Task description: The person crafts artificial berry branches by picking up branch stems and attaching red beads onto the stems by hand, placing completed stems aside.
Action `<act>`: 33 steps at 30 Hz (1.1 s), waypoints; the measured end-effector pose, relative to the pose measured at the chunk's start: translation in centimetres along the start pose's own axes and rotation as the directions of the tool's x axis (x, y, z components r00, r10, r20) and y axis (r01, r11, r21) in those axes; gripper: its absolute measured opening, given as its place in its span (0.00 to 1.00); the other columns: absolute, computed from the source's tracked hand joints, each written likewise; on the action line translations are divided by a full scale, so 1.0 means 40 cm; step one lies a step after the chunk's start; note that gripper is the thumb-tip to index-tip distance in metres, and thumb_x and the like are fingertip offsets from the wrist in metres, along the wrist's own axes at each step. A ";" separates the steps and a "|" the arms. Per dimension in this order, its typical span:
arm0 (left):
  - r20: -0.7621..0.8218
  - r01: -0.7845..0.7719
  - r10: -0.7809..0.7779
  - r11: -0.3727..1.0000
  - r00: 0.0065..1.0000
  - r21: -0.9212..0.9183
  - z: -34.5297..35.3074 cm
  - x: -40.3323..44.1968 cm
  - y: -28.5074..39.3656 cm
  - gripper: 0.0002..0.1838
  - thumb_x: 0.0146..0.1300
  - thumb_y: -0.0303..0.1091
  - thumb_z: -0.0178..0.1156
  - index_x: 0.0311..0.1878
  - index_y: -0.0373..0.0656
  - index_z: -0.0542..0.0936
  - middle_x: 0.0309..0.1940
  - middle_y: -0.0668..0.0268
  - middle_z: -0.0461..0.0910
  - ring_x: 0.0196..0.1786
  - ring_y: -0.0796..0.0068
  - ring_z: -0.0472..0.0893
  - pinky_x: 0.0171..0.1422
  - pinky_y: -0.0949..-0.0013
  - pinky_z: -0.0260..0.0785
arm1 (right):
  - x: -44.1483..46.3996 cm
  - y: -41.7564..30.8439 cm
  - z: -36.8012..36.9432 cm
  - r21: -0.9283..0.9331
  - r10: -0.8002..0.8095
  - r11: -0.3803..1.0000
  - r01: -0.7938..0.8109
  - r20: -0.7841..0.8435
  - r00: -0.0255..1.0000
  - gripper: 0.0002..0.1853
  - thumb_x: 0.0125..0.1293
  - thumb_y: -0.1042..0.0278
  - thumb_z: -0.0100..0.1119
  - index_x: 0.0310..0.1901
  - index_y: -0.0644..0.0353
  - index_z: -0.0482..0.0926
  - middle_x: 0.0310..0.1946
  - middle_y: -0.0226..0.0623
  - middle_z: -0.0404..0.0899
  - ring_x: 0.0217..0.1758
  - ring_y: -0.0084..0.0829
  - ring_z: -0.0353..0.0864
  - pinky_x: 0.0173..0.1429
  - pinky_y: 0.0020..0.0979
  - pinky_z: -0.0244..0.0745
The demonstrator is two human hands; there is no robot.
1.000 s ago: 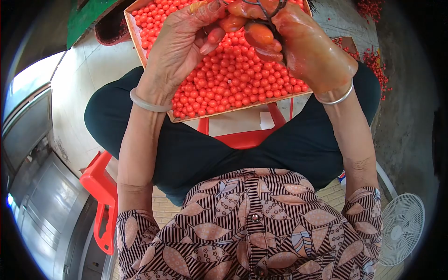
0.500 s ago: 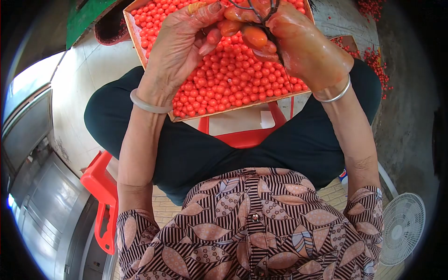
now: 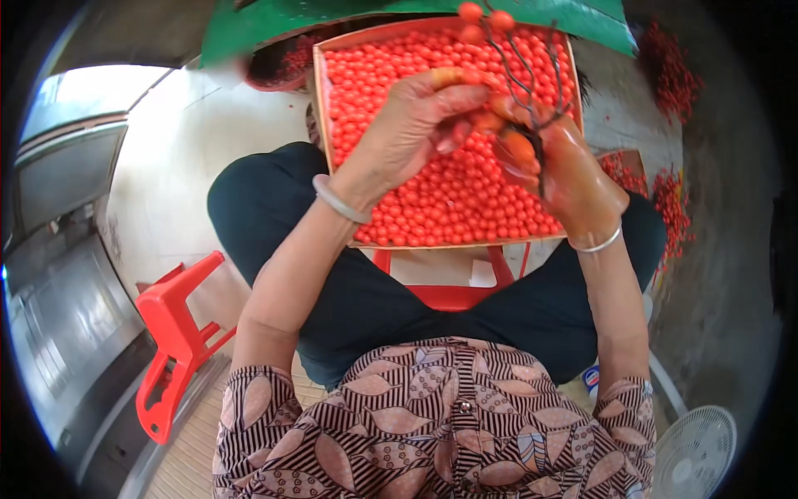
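Observation:
My right hand (image 3: 582, 179), in a translucent stained glove, grips a dark forked berry branch (image 3: 538, 125). A few round red berries (image 3: 470, 12) sit on the upper twig tips, and other twigs look bare. My bare left hand (image 3: 407, 125) is at the branch's left side, thumb and fingers drawn together; whatever lies between the fingertips is hidden and slightly blurred. Both hands are above a shallow box (image 3: 465, 244) filled with loose round red berries (image 3: 440, 208).
The box stands between my knees above a red plastic stool (image 3: 453, 297). Another red stool (image 3: 179, 312) is at left, and a white fan (image 3: 698, 453) at lower right. Bunches of red berries (image 3: 672, 204) lie on the right floor. A green surface (image 3: 332, 21) crosses the far side.
The view has shifted, so the box and hands appear lower and more of the branch's top shows. My left hand has come slightly away from my right; the branch stays in my right hand.

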State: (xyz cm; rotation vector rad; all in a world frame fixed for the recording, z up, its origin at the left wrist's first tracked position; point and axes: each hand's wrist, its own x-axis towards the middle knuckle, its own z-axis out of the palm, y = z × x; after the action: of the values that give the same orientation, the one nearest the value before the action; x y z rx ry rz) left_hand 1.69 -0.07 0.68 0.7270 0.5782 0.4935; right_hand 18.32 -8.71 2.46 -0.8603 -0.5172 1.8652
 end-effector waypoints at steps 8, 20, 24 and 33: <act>-0.132 -0.061 0.057 0.998 0.990 -0.032 -0.017 -0.010 0.019 0.08 0.60 0.33 0.58 0.40 0.40 0.78 0.25 0.70 0.77 0.20 0.89 0.68 0.18 0.86 0.52 | 0.008 -0.010 0.052 -0.263 -0.249 0.948 0.181 -0.253 0.935 0.28 0.65 0.43 0.44 0.53 0.62 0.67 0.46 0.40 0.74 0.40 0.28 0.75 0.41 0.29 0.72; -0.154 -0.066 0.085 0.990 0.984 0.127 -0.004 0.000 0.012 0.07 0.58 0.31 0.60 0.37 0.40 0.78 0.23 0.69 0.78 0.18 0.90 0.71 0.16 0.87 0.53 | -0.009 -0.039 0.021 -0.505 -0.358 0.824 0.255 -0.116 0.927 0.23 0.63 0.53 0.52 0.49 0.68 0.72 0.43 0.36 0.76 0.44 0.22 0.74 0.46 0.24 0.71; -0.107 -0.083 0.097 0.988 0.989 0.126 -0.002 0.005 0.002 0.07 0.57 0.31 0.62 0.37 0.40 0.78 0.24 0.67 0.79 0.18 0.89 0.71 0.16 0.87 0.54 | 0.002 -0.046 0.024 -0.367 -0.267 0.917 0.156 -0.274 0.924 0.15 0.62 0.63 0.54 0.42 0.68 0.77 0.37 0.32 0.79 0.36 0.20 0.76 0.43 0.21 0.70; -0.270 -0.140 0.138 0.990 0.953 0.012 0.009 0.014 -0.003 0.11 0.60 0.29 0.56 0.45 0.36 0.73 0.33 0.60 0.78 0.24 0.83 0.74 0.22 0.81 0.60 | 0.006 -0.037 -0.002 -0.385 -0.447 0.852 0.353 -0.187 0.874 0.16 0.64 0.64 0.52 0.45 0.68 0.74 0.44 0.42 0.78 0.48 0.27 0.75 0.55 0.26 0.66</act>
State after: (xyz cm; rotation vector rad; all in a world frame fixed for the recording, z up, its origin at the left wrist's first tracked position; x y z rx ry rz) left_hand 2.36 0.00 0.62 0.7008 0.7835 0.7327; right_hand 19.22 -7.84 3.32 -1.1183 -0.7956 1.2624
